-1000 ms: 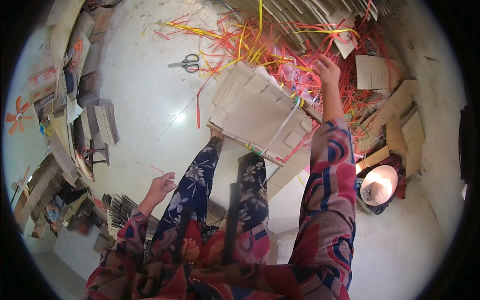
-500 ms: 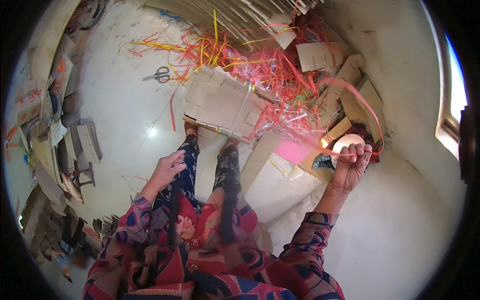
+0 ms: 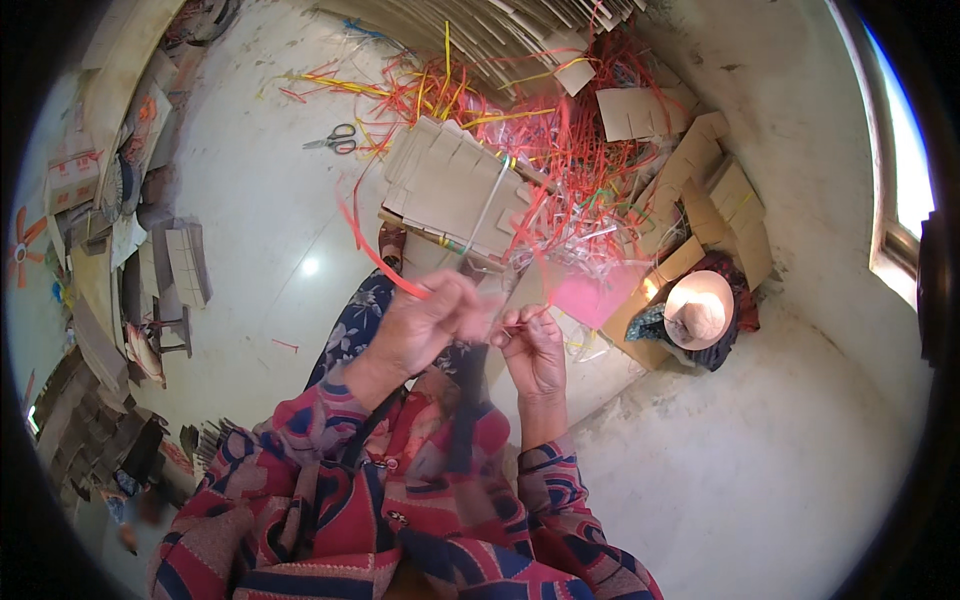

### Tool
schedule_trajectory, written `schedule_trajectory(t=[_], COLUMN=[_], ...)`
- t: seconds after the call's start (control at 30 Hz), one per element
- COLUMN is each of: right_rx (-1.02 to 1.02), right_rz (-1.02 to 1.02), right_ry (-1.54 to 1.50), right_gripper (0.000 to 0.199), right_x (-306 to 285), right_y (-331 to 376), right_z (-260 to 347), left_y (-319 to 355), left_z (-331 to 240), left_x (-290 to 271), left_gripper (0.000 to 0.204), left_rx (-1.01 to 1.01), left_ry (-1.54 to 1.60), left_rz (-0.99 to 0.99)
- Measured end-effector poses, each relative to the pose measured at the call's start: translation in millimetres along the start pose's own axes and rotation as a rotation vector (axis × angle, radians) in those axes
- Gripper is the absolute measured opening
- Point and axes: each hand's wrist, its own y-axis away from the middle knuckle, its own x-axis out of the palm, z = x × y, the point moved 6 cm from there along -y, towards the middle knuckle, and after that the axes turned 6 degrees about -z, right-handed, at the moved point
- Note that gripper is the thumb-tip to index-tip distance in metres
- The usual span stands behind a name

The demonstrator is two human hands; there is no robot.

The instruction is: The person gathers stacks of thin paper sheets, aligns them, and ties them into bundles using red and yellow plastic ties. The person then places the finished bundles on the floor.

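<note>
Both my hands are close together above my lap, in front of the cardboard bundle. A red plastic strap (image 3: 372, 252) runs out from my left hand (image 3: 420, 322), which is closed on it and smeared by motion. My right hand (image 3: 533, 350) is beside it, fingers pinched together on part of the strap. Just beyond stands a bundle of flat cardboard pieces (image 3: 440, 185), bound with a pale strap and leaning near my feet. The exact spot where the strap passes between my fingers is blurred.
Scissors (image 3: 334, 141) lie on the floor left of the bundle. A tangled heap of red and yellow straps (image 3: 560, 150) spreads behind it. Stacked cardboard (image 3: 490, 40) stands at the back. At right, a pale hat (image 3: 697, 308) rests on dark cloth. More cardboard (image 3: 185, 268) lines the left.
My right hand has come in from the far right with the strap. My left hand has risen from beside my leg and now grips the strap, whose free end swings out left.
</note>
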Motion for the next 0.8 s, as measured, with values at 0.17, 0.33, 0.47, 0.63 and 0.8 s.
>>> schedule_trajectory(t=[0.17,0.33,0.47,0.63,0.8], right_rx=[-0.11,-0.133,-0.251,-0.093,-0.194], right_rz=[-0.057,-0.206,-0.206,-0.139,-0.227], right_ry=[-0.37,-0.583,-0.19,0.256,0.743], right_gripper=[0.019,0.037,0.033,0.029,0.026], right_x=[-42,-119,-163,-104,-29], right_y=[-13,-15,-8,-21,-29], right_z=[43,143,212,178,114], left_y=[43,171,314,276,136], left_z=[-51,-195,-284,-280,-195], left_x=[-113,-364,-443,-383,-255], left_gripper=[0.032,0.011,0.017,0.026,0.028], left_rx=[0.045,0.466,0.597,0.702,0.494], left_ry=[-0.157,-0.602,-0.274,-0.075,0.008], left_rz=[-0.438,-1.004,-1.297,-0.98,-0.502])
